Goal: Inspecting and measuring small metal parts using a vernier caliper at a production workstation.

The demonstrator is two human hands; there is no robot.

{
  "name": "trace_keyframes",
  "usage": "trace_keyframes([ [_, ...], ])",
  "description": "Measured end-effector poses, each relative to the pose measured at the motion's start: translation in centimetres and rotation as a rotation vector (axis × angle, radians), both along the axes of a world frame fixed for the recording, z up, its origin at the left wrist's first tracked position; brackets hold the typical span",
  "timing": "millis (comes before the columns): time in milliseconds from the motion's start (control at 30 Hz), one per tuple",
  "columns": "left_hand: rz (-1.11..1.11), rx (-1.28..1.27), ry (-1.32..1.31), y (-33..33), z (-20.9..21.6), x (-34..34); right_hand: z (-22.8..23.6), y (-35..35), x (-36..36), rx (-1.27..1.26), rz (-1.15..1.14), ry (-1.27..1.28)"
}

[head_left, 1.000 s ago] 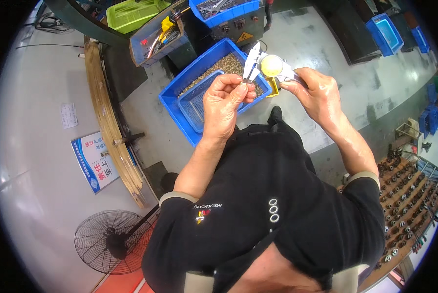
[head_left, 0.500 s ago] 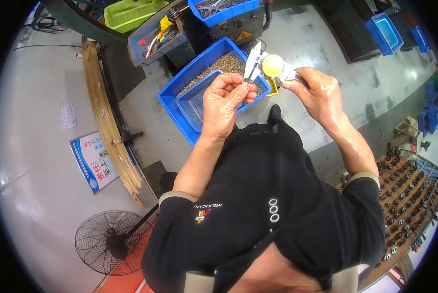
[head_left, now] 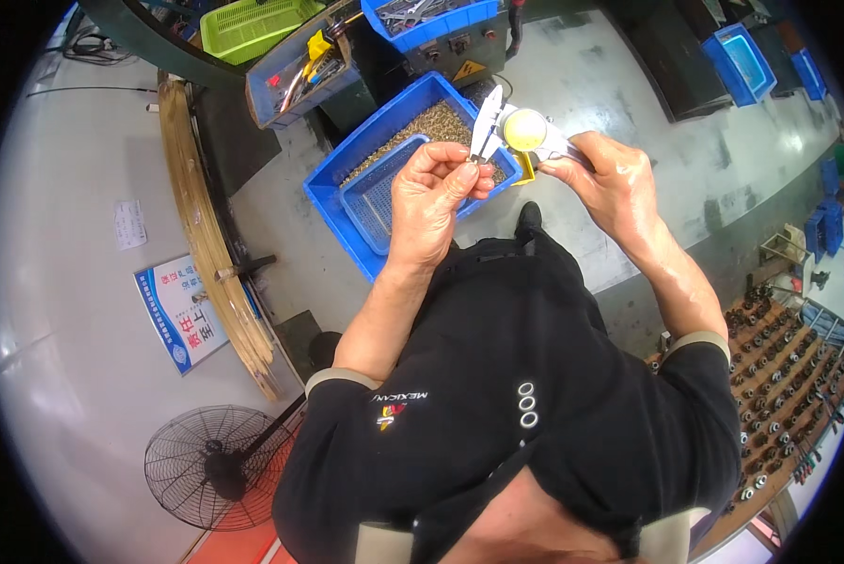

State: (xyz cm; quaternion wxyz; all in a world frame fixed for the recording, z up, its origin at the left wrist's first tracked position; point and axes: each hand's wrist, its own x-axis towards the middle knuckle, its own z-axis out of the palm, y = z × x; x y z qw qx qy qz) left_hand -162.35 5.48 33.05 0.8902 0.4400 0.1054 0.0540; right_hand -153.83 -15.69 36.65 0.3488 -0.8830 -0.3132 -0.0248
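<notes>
My right hand (head_left: pixel 613 177) grips a dial caliper (head_left: pixel 523 130) by its beam end, the round yellowish dial facing up and the jaws pointing left. Pinched between the thumb and fingers of my left hand (head_left: pixel 431 199) is a small dark metal part (head_left: pixel 478 159), held at the caliper's jaws. The part is mostly covered by my fingertips, so its shape is hard to make out. Below both hands stands a large blue bin (head_left: pixel 339 232) holding many small brass-coloured parts (head_left: pixel 441 122). A smaller blue perforated basket (head_left: pixel 370 209) sits inside that bin.
Beyond the bin are a grey-blue tool box (head_left: pixel 295 108), a blue tray of wrenches (head_left: pixel 431 28) and a green basket (head_left: pixel 252 28). A black fan (head_left: pixel 222 465) stands at lower left. To the right, a wooden rack (head_left: pixel 779 395) bears rows of dark round parts.
The caliper has shifted very slightly left, with my right hand moving along with it. My left hand keeps its pinch in nearly the same place.
</notes>
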Motion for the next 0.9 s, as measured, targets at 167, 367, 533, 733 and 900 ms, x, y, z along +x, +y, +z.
trace_keyframes([
  [167, -0.009, -0.016, -0.006, -0.14, 0.28, -0.01, 0.03, -0.1, -0.02, 0.021, -0.001, -0.024],
  [367, -0.02, -0.011, -0.014, -0.26, 0.26, -0.14, 0.11, -0.29, -0.25, 0.045, 0.004, -0.067],
  [533, -0.024, -0.019, -0.013, -0.34, 0.27, -0.27, 0.04, -0.44, -0.49, 0.053, 0.005, -0.06],
  [733, -0.014, -0.008, -0.013, -0.61, 0.31, -0.39, -0.05, -0.58, -0.52, 0.045, -0.003, -0.064],
  [900, -0.021, 0.011, -0.014, -0.64, 0.12, -0.51, -0.26, -0.71, -0.55, 0.013, -0.018, -0.054],
])
